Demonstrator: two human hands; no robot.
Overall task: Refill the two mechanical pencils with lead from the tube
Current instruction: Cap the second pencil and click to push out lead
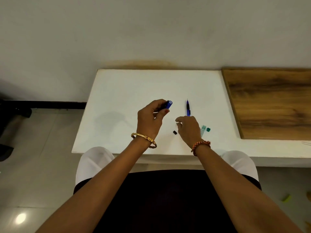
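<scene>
Two hands are working above the white desk [117,91]. Nearest, a small black cap [175,132] is lying on the desk just left of the right hand [188,126], whose fingers are curling low over the surface; whether they are pinching anything cannot be told. Just right of that hand, the clear lead tube [203,130] and its green cap [208,129] are lying apart. Beyond its knuckles, one blue pencil [188,108] is lying tip away. Farther left, the left hand [149,120] is gripping the second pencil [168,104], raised off the desk.
</scene>
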